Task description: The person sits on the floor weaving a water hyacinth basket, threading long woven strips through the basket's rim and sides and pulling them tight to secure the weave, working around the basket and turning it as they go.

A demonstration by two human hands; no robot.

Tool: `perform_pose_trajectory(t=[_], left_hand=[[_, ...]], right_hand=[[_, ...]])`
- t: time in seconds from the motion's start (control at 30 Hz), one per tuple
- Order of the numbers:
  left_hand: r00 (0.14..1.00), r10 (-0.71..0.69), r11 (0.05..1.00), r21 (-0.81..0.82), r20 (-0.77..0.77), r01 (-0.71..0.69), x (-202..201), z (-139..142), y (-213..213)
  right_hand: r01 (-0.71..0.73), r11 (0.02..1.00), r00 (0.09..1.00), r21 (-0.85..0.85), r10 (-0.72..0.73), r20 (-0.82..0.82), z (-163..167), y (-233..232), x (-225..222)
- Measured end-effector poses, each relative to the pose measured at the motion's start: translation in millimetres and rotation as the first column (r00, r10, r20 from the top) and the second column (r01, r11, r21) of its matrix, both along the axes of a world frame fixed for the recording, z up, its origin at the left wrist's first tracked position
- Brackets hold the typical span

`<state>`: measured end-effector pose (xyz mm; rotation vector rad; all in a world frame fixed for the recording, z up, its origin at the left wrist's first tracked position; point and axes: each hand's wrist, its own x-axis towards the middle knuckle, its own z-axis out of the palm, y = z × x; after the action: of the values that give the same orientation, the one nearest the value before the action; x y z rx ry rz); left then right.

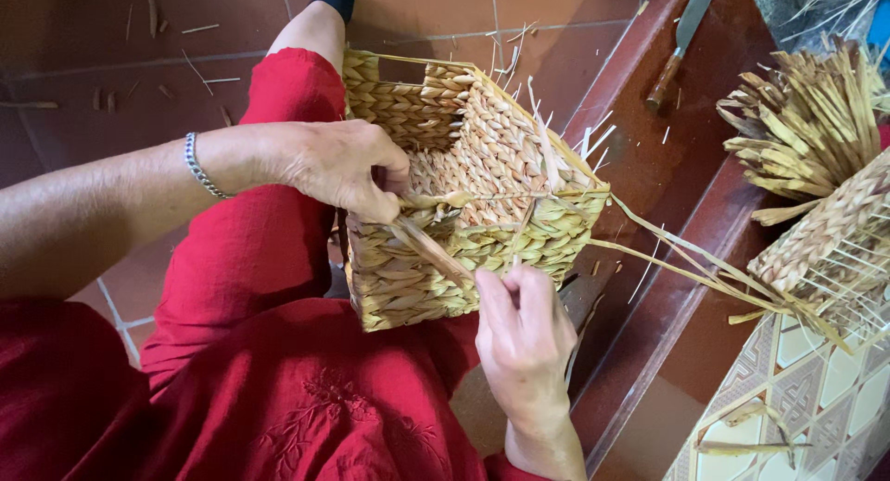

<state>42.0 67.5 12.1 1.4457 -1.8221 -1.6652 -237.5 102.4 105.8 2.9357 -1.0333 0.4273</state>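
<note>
Plainly, with the left hand (348, 170) clamped on the woven basket (473, 184) rim and the right hand (521, 337) pinching a strand (436, 249) just below it, that brittle strand may snap.

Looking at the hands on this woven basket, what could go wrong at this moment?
1. The left hand grips the rim of the woven basket while the right hand pinches a flat strand; too hard a pull might snap it.
2. Stiff thin spikes stand up from the rim and could prick the fingers.
3. Long loose strands trail to the right and could snag on the second basket.
</note>
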Motion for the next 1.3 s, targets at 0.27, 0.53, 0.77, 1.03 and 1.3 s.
perform_pose_trajectory(t=[0.27, 0.53, 0.77, 1.03, 1.3], left_hand=[[0.973, 0.036, 0.999, -0.012, -0.229, -0.04, -2.5, -13.3, 0.9], [0.988, 0.055, 0.994, 0.102, -0.147, -0.04, -10.3, -16.4, -0.6], [0.97, 0.051, 0.976, 0.216, -0.236, 0.002, -8.1, -14.0, -7.1], [0.98, -0.018, 0.987, 0.152, -0.199, 0.049, -2.9, -7.8, -3.7], [0.978, 0.065, 0.957, 0.291, -0.198, -0.005, -1.9, 0.9, -1.2]], right_hand=[[-0.006, 0.989, 0.881, -0.149, 0.076, 0.467, -43.0, -4.3, 9.8], [-0.179, 0.932, 0.508, 0.315, -0.187, 0.841, -94.1, 20.5, 34.7], [-0.344, 0.787, 0.223, 0.512, -0.461, 0.859, -95.2, 13.5, 32.6], [-0.209, 0.978, 0.688, -0.009, 0.154, 0.71, -71.3, 23.8, 20.5], [-0.13, 0.981, 0.599, 0.147, -0.04, 0.8, -90.8, 13.3, 27.8]])
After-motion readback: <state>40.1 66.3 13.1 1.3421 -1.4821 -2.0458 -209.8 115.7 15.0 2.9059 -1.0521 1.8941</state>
